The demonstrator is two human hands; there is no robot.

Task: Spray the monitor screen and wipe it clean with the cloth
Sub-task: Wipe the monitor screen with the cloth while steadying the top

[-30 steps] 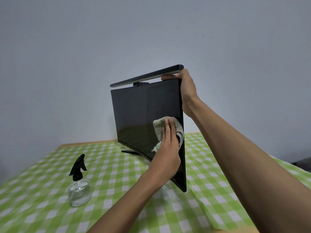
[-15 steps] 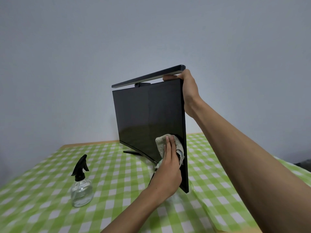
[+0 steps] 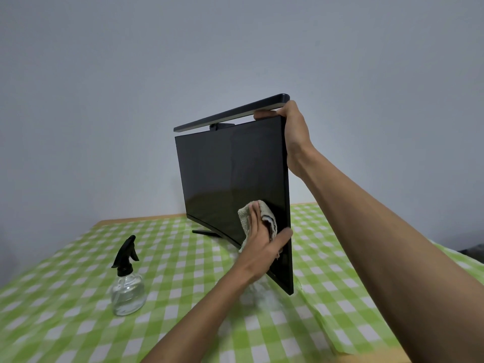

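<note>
Head cam, the only feed I've got, so here's where the job stands.

The spray bottle (image 3: 127, 284) is parked upright on the left half of the table (image 3: 78, 323), well apart from the monitor (image 3: 230, 179) and nobody's touching it, so I'd guess the spraying part is over. We're in the wiping part. The monitor stands toward the back edge of the table, turned so I see it at an angle, with a light bar (image 3: 230, 113) clipped on top.

The right hand (image 3: 294, 137) grips the monitor's top right corner, thumb on the front just under the bar and the other fingers hidden behind. The left hand (image 3: 262, 244) presses the cloth (image 3: 245, 216) flat on the lower right part of the screen, fingers straight and close together, thumb poking out across the right edge.

The glass looks dark and even; I can't make out streaks or drops. Whether the left side has been wiped I can't tell, so I'd say roughly mid-wipe.

Versus a second ago: the cloth was around mid-height by the right edge and has slid down since. The thumb wasn't sticking out then. Bottle and right hand haven't budged.
</note>
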